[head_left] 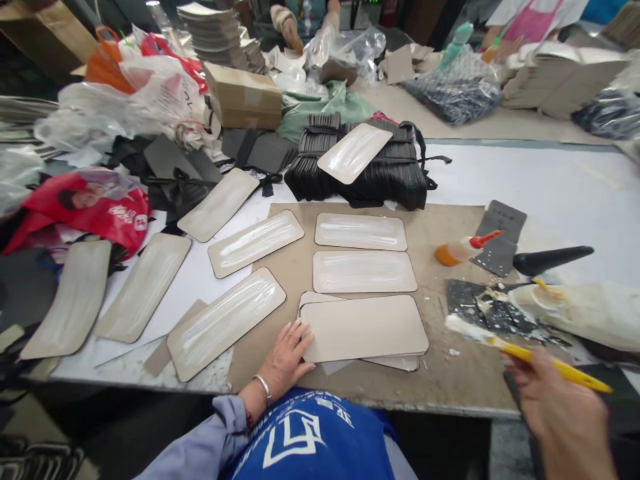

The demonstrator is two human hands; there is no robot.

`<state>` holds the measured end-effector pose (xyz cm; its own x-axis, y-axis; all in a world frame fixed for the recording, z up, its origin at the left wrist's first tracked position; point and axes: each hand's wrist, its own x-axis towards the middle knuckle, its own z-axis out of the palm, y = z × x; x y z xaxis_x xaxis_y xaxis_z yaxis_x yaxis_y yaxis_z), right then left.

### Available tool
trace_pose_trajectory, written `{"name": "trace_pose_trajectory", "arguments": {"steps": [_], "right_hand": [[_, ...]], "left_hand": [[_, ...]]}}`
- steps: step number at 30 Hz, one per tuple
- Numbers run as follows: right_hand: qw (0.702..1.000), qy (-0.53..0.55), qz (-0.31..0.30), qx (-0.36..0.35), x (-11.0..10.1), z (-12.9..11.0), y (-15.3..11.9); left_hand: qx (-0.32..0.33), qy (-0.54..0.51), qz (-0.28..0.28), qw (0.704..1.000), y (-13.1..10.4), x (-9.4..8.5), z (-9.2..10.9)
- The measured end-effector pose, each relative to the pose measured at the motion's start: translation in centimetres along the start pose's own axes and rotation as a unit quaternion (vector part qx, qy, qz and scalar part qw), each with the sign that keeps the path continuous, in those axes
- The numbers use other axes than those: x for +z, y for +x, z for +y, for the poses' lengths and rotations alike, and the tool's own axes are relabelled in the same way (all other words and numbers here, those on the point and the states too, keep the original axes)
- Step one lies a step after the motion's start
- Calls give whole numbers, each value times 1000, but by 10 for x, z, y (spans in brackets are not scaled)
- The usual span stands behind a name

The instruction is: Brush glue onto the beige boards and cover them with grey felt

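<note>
My left hand (285,353) lies with fingers stretched out, its fingertips on the left edge of a stack of beige rounded-corner boards (367,327) at the table's front. In my right hand (555,393) is a yellow-handled brush (555,365), its white-coated bristles near a dark, glue-spattered board (480,307). Behind the stack lie two boards with wet white streaks, the nearer one (365,271) and the farther one (360,231). Several more streaked boards fan out to the left, among them a long one (227,323) close to my left hand.
A bottle with a red nozzle (457,250), a black-handled tool (553,260) and a glue-crusted container (545,300) are at the right. Bundled black pieces (360,173) carry another coated board. Plastic bags and a cardboard box (243,97) crowd the back left. Other people stand across the table.
</note>
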<state>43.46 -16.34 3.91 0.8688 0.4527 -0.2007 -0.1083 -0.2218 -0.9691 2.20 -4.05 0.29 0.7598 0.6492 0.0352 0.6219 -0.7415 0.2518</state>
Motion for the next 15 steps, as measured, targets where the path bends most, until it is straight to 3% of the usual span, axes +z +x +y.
{"name": "trace_pose_trajectory", "arguments": {"steps": [1, 2, 5, 8, 11, 15], "right_hand": [[998, 32, 5, 46, 28, 4, -22], [995, 48, -27, 81, 57, 7, -45], [978, 67, -170, 104, 134, 12, -107], [968, 36, -231, 85, 182, 16, -141], [972, -13, -230, 49, 192, 22, -140], [988, -96, -118, -26, 158, 22, -96]], "left_hand": [[6, -3, 0, 1000, 0, 0, -2], [11, -5, 0, 1000, -1, -1, -4], [32, -7, 14, 999, -3, 0, -10], [61, -13, 35, 997, -5, 2, -17], [76, -23, 51, 996, -7, 2, -21], [70, -32, 65, 995, -6, -1, -21]]}}
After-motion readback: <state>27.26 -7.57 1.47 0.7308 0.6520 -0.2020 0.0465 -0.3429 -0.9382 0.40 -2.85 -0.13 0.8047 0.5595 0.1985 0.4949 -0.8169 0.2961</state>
